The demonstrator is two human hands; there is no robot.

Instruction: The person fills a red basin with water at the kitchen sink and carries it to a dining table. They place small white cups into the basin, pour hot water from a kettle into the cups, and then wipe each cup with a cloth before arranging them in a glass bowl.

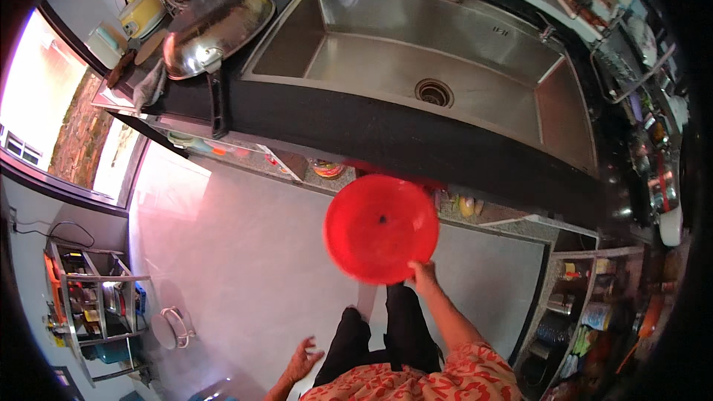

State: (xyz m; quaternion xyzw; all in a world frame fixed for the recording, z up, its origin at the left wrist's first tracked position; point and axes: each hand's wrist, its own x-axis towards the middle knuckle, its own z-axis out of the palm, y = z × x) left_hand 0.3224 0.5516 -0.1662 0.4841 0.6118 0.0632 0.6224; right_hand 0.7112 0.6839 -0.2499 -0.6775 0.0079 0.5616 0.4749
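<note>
The right hand has its grip closed on the lower rim of a round red plastic basin, held up in the air in front of the dark stone table, below the empty stainless steel sink. The left hand hangs low beside the person's leg, fingers loosely spread, grasping nothing. A large steel wok sits on the table left of the sink

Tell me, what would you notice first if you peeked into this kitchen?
The big round red basin in the middle, held by its rim in the person's right hand in front of the dark counter. Behind it lies a wide, empty steel sink, and a shiny metal wok sits on the counter to its left.
</note>
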